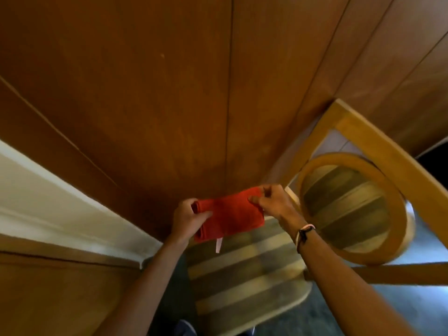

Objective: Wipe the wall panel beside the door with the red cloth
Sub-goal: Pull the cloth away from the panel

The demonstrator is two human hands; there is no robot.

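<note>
I am holding the red cloth [230, 213] folded flat between both hands, low in front of the wall panel [155, 112] and not touching it. My left hand [188, 220] is closing around its thick folded edge; my right hand [270, 201] is pinching the far corner between thumb and fingertips. The soft fabric could be unfolding if that pinch slips, and its dangling white tag [219, 244] could be dragging across the smooth, grooved brown wood.
</note>
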